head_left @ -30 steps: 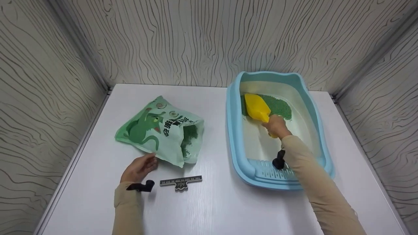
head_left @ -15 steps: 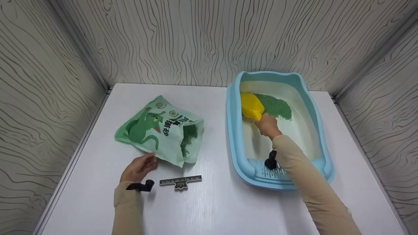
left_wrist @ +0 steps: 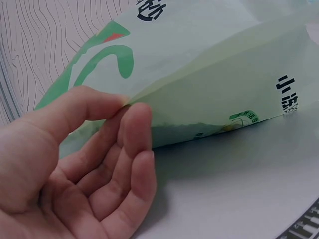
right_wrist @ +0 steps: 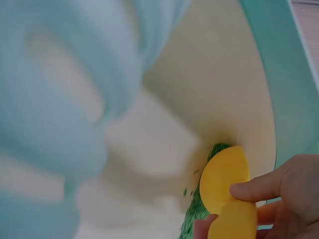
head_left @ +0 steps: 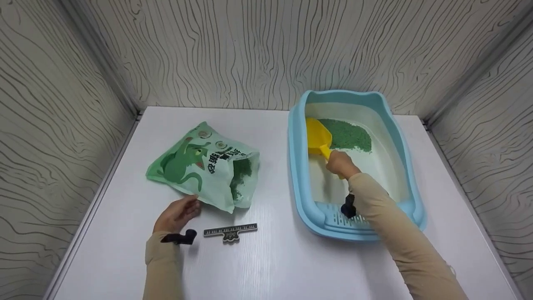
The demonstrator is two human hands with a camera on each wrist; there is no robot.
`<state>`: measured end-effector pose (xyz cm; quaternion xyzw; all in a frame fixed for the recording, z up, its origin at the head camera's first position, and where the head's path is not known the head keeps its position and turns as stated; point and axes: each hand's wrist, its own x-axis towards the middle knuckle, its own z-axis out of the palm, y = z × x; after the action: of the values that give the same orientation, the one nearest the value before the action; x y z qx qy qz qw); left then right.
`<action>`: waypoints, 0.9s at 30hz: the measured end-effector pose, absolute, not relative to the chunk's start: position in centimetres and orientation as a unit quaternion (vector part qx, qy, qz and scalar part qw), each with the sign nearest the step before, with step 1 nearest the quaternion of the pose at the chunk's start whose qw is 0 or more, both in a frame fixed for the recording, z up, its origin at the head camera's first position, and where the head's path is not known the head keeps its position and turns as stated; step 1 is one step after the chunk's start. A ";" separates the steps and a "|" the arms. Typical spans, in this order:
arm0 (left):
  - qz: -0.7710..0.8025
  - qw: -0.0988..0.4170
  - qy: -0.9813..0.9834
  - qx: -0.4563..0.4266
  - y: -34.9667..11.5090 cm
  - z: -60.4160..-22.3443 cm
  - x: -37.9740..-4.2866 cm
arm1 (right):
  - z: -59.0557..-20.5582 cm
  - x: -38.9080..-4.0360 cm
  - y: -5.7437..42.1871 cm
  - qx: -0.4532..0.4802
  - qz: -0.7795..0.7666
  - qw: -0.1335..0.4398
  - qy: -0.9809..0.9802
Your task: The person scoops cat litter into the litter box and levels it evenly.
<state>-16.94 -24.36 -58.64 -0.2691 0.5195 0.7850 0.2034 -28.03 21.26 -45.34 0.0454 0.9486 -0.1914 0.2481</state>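
In the head view my right hand (head_left: 342,163) grips the handle of a yellow scoop (head_left: 319,135) inside a blue litter box (head_left: 295,166). The scoop's bowl lies against the box's left inner wall, beside a patch of green cat litter (head_left: 349,135). Seen from the right wrist, the thumb presses on the yellow scoop (right_wrist: 224,174), with green grains underneath. On the left, my left hand (head_left: 177,214) pinches the near edge of a green and white litter bag (head_left: 200,166) between thumb and forefinger, clearest in the left wrist view. The bag lies on its side, its mouth facing right with green litter within.
A dark metal clip (head_left: 230,232) lies on the white table (head_left: 275,266) in front of the bag. Wood-patterned panels (head_left: 208,54) stand at the back and both sides. The litter box has a slotted step (head_left: 333,216) at its near end.
My right hand has moved the scoop leftward to the litter box's left wall, then tilted it, uncovering more of the green litter. The left hand and the bag have stayed where they were.
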 end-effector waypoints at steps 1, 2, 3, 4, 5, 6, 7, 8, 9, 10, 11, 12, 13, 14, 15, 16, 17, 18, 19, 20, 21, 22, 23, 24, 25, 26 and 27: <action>0.786 0.204 0.518 -0.269 -24.3 -58.7 -17.0 | -45.4 -28.1 21.6 0.048 -0.189 0.247 0.949; 0.786 0.203 0.518 -0.270 -24.3 -58.7 -17.0 | -45.4 -28.1 22.0 0.052 -0.188 0.248 0.949; 0.786 0.203 0.517 -0.271 -24.3 -58.7 -17.0 | -45.4 -28.1 22.3 0.056 -0.188 0.247 0.949; 0.786 0.201 0.518 -0.270 -24.3 -58.7 -16.9 | -45.5 -28.2 22.7 0.058 -0.185 0.247 0.949; 0.786 0.200 0.519 -0.270 -24.3 -58.7 -16.9 | -45.5 -28.2 23.1 0.060 -0.185 0.248 0.949; 0.786 0.201 0.520 -0.267 -24.3 -58.7 -16.9 | -45.6 -28.3 23.4 0.062 -0.182 0.249 0.949; 0.786 0.202 0.521 -0.265 -24.3 -58.6 -16.9 | -45.6 -28.3 23.7 0.064 -0.179 0.249 0.950; 0.785 0.201 0.522 -0.264 -24.3 -58.6 -16.9 | -45.7 -28.4 24.1 0.065 -0.175 0.249 0.950; 0.786 0.200 0.522 -0.264 -24.3 -58.6 -16.9 | -45.7 -28.4 24.5 0.064 -0.167 0.248 0.952; 0.785 0.200 0.524 -0.264 -24.3 -58.6 -16.9 | -45.7 -28.4 24.8 0.060 -0.157 0.248 0.954; 0.785 0.200 0.524 -0.265 -24.3 -58.6 -17.0 | -45.7 -28.5 25.2 0.060 -0.151 0.248 0.955; 0.784 0.201 0.525 -0.264 -24.3 -58.6 -17.0 | -45.6 -28.5 25.5 0.059 -0.144 0.248 0.956; 0.784 0.200 0.524 -0.267 -24.3 -58.6 -17.0 | -45.6 -28.5 25.8 0.057 -0.134 0.248 0.958; 0.783 0.201 0.525 -0.266 -24.4 -58.7 -17.0 | -45.5 -28.6 26.0 0.055 -0.124 0.247 0.959; 0.783 0.202 0.525 -0.267 -24.4 -58.7 -17.0 | -45.4 -28.6 26.3 0.050 -0.113 0.246 0.961; 0.782 0.204 0.526 -0.266 -24.4 -58.7 -17.0 | -45.3 -28.6 26.4 0.047 -0.108 0.244 0.963; 0.782 0.204 0.525 -0.267 -24.5 -58.7 -17.0 | -45.2 -28.6 26.6 0.047 -0.105 0.243 0.963; 0.782 0.205 0.525 -0.266 -24.5 -58.7 -17.0 | -45.2 -28.6 26.7 0.045 -0.103 0.242 0.964; 0.782 0.203 0.525 -0.267 -24.5 -58.7 -17.0 | -45.1 -28.6 26.8 0.042 -0.101 0.240 0.965; 0.782 0.203 0.526 -0.266 -24.5 -58.7 -17.0 | -45.1 -28.5 26.8 0.041 -0.103 0.240 0.965; 0.782 0.201 0.526 -0.268 -24.4 -58.7 -17.0 | -45.1 -28.5 26.8 0.040 -0.106 0.239 0.964; 0.782 0.202 0.527 -0.265 -24.4 -58.7 -16.9 | -45.1 -28.5 26.9 0.040 -0.108 0.237 0.965; 0.782 0.202 0.527 -0.263 -24.4 -58.7 -16.9 | -45.1 -28.5 26.9 0.041 -0.111 0.236 0.965; 0.782 0.203 0.528 -0.261 -24.4 -58.6 -16.9 | -45.1 -28.5 27.0 0.043 -0.112 0.235 0.965; 0.784 0.202 0.526 -0.261 -24.4 -58.6 -16.9 | -45.1 -28.5 27.0 0.045 -0.112 0.234 0.965; 0.785 0.203 0.524 -0.260 -24.4 -58.6 -16.9 | -45.1 -28.5 27.1 0.048 -0.114 0.233 0.965; 0.786 0.205 0.523 -0.258 -24.5 -58.6 -16.9 | -45.2 -28.4 27.2 0.049 -0.112 0.234 0.965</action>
<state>-16.87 -24.45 -58.57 -0.2578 0.5233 0.7859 0.2051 -28.45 27.23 -45.17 0.0489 0.9646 -0.1123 0.2337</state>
